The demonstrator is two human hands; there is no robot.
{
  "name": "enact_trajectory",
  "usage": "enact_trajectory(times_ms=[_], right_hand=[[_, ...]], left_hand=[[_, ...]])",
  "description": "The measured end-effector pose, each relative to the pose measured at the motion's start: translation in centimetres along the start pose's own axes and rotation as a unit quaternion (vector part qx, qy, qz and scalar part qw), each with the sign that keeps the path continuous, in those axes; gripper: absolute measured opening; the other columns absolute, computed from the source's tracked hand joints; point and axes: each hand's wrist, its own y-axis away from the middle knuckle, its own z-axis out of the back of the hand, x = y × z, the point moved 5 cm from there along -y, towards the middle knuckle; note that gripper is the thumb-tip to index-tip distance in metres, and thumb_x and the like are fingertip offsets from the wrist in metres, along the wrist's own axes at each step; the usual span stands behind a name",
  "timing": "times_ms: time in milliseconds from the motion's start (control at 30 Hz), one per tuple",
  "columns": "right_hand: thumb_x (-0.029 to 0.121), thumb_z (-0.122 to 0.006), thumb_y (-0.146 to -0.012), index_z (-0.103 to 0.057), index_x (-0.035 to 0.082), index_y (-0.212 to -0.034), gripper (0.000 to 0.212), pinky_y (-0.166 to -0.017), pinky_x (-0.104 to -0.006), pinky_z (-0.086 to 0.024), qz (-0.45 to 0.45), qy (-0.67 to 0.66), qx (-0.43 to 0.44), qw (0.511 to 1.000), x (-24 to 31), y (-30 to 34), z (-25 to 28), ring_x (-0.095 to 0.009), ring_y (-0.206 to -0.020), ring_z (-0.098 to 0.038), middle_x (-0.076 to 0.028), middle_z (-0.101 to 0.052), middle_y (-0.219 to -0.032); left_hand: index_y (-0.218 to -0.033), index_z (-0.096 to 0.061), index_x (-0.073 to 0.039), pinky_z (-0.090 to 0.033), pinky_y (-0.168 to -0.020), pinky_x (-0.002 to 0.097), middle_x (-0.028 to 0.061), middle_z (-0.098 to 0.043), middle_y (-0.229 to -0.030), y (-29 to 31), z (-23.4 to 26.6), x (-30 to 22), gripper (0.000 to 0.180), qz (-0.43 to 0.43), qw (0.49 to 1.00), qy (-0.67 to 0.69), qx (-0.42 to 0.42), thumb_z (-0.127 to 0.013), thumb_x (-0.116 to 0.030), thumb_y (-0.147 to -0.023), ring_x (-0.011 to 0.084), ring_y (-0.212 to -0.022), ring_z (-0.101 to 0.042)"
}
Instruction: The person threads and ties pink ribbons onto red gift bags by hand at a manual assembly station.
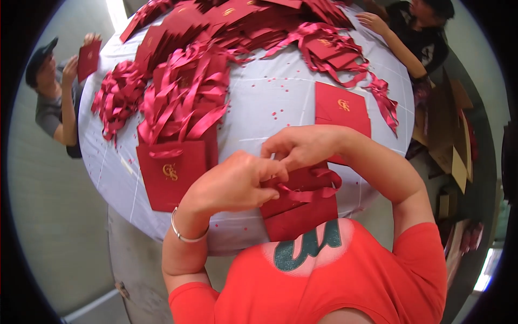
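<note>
A red T-shirt (350, 281) fills the nearest view, at six o'clock to the round counter (253, 102) with its white cover. At five o'clock on the counter lies a dark-red paper gift bag (302, 218), beneath both hands. The left hand (234, 181), a silvery bracelet (186, 235) at its wrist, pinches the ribbon handle (315, 191) between thumb and forefinger. The right hand (307, 146) bends its fingers in against the left; its fingertips are partly hidden, so I cannot tell whether they grip anything. A gold-emblemed bag (172, 178) lies at eight o'clock, ribbon-topped bags (183, 102) at ten, another flat bag (342, 105) near three. Co-workers stand beyond nine (54, 102) and two o'clock, an open cardboard box (445, 129) beyond three.
</note>
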Motion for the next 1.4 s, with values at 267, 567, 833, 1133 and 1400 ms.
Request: enact_trajectory(times_ms=[267, 567, 833, 1133, 1400], right_hand=[[0.011, -0.075, -0.078, -0.064, -0.001, -0.117, 0.041, -0.066, -0.0249, -0.047, -0.104, -0.031, 0.118, 0.987, 0.6, -1.1, -1.0, -0.010, -0.073, -0.061, -0.004, -0.070, -0.087], [0.004, -0.074, -0.074, -0.061, -0.004, -0.115, 0.043, -0.060, -0.0240, -0.044, -0.088, -0.152, 0.076, 0.981, 0.5, -0.4, -1.9, -0.010, -0.070, -0.060, -0.005, -0.070, -0.083], [0.001, -0.076, -0.073, -0.058, -0.003, -0.102, 0.035, -0.056, -0.0262, -0.048, -0.073, -0.158, -0.184, 0.967, -0.8, 0.5, 1.0, -0.014, -0.070, -0.064, -0.009, -0.069, -0.082], [0.014, -0.074, -0.085, -0.066, -0.002, -0.099, 0.023, -0.067, -0.0304, -0.054, 0.095, 0.107, -0.384, 0.912, 0.7, 5.0, 1.4, -0.015, -0.076, -0.068, -0.012, -0.070, -0.090], [0.011, -0.068, -0.091, -0.069, -0.003, -0.092, 0.015, -0.063, -0.0250, -0.049, -0.006, 0.027, -0.331, 0.943, -2.1, 9.5, -1.1, -0.008, -0.070, -0.061, -0.004, -0.067, -0.076]], left_hand=[[-0.090, -0.073, -0.005, -0.055, -0.059, 0.0342, 0.0126, -0.069, -0.073, 0.7, -0.9, -1.4, 0.016, -0.083, 0.989, -0.113, -0.050, -0.075, -0.004, -0.075, 0.0288, -0.065, -0.069], [-0.085, -0.073, -0.007, -0.054, -0.058, 0.0388, 0.0146, -0.066, -0.068, 1.1, -1.0, -2.2, 0.011, -0.067, 0.991, -0.105, -0.051, -0.068, -0.004, -0.075, 0.0332, -0.063, -0.067], [-0.083, -0.070, -0.004, -0.052, -0.053, 0.0304, 0.0098, -0.066, -0.066, 0.6, -0.9, -2.0, 0.012, -0.086, 0.989, -0.104, -0.068, -0.071, 0.001, -0.072, 0.0216, -0.056, -0.066], [-0.084, -0.064, -0.004, -0.053, -0.061, 0.0409, 0.0156, -0.065, -0.068, 0.5, -0.6, -1.4, 0.008, 0.010, 0.993, -0.105, -0.053, -0.065, -0.004, -0.075, 0.0351, -0.065, -0.066], [-0.086, -0.061, -0.003, -0.050, -0.060, 0.0430, 0.0166, -0.063, -0.067, 0.4, 0.5, -0.5, 0.013, 0.027, 0.975, -0.183, -0.119, -0.059, -0.003, -0.073, 0.0359, -0.064, -0.064]])
